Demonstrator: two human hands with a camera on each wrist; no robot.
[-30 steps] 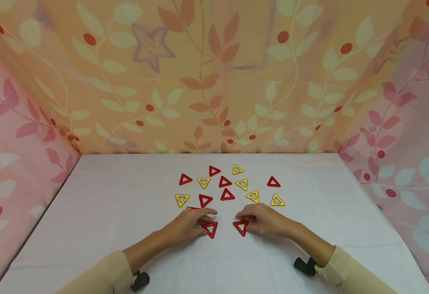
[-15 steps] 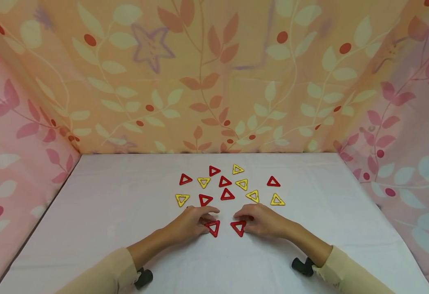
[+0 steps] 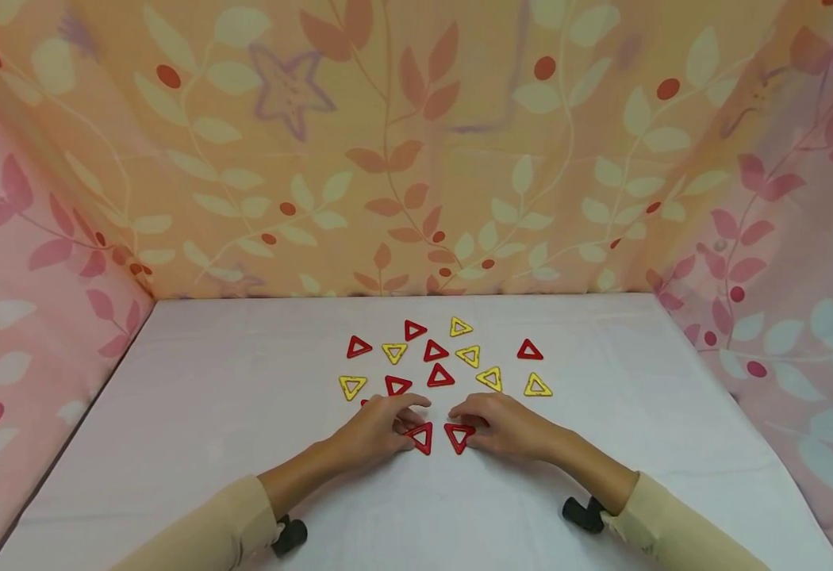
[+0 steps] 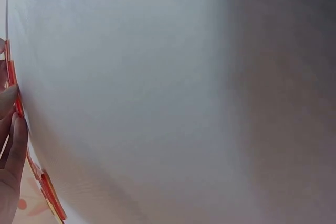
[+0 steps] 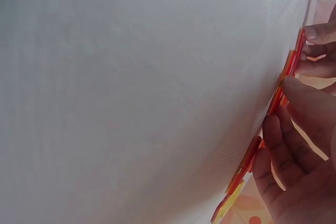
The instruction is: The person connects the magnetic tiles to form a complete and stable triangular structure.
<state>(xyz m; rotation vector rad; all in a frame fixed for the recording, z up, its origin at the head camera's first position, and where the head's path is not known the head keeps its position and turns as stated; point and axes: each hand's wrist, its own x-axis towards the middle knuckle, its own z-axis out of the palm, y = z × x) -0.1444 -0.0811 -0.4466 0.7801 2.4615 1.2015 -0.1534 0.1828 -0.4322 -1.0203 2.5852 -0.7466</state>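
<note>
Near the middle of the table, my left hand (image 3: 374, 432) pinches a hollow red triangular tile (image 3: 428, 438) between thumb and fingers. Facing it, my right hand (image 3: 508, 428) pinches a second hollow red triangular tile (image 3: 457, 427). A narrow gap separates the two tiles, and both point toward the front edge. In the right wrist view the held red tile (image 5: 276, 98) shows edge-on at the fingertips, with the other hand (image 5: 323, 34) beyond. The left wrist view catches my left hand (image 4: 11, 156) at its left border. A further red tile is mostly hidden behind my left hand.
Several red triangles (image 3: 441, 385) and yellow triangles (image 3: 351, 378) lie scattered behind the hands on the white-covered table (image 3: 209, 396). One red triangle (image 3: 529, 358) lies apart at the right. Patterned curtains (image 3: 416, 159) enclose the back and sides.
Both hands have moved toward each other and slightly away from the front edge, bringing the two red tiles closer together. The scattered tiles lie as before.
</note>
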